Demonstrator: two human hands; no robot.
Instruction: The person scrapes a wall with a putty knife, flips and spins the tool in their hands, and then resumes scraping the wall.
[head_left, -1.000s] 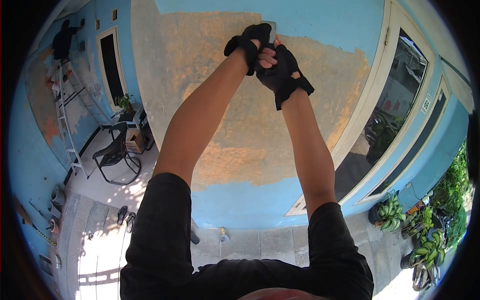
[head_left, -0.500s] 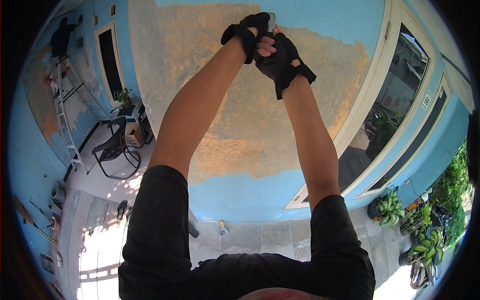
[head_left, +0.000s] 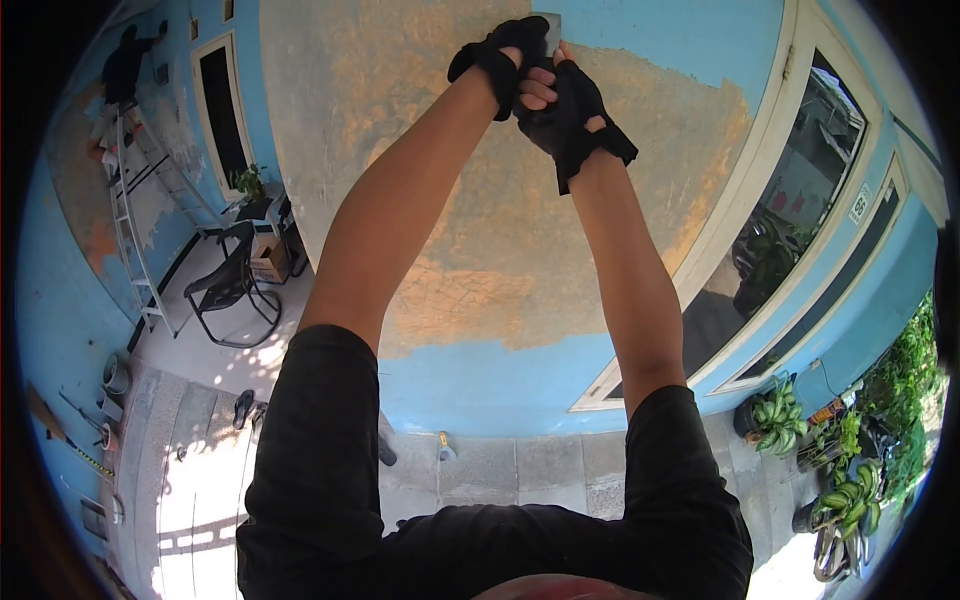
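Note:
Both my hands wear black fingerless gloves and are raised together against the wall (head_left: 400, 180), at the upper edge of a large bare patch. A scraper with a flat grey metal blade (head_left: 553, 33) is against the wall at the border of the blue paint. My right hand (head_left: 562, 112) is closed around its handle, which the fingers mostly hide. My left hand (head_left: 503, 55) is closed at the blade's left side; its fingertips are hidden, and it seems to press on the scraper.
A glazed door (head_left: 790, 170) stands to the right, with potted plants (head_left: 778, 418) below it. On the left, another person (head_left: 124, 68) works on a stepladder (head_left: 125, 215) near a black chair (head_left: 228, 285). A small yellow-handled tool (head_left: 445, 445) lies by the wall base.
Both hands and the scraper have moved slightly up and to the right. The view has shifted a little too.

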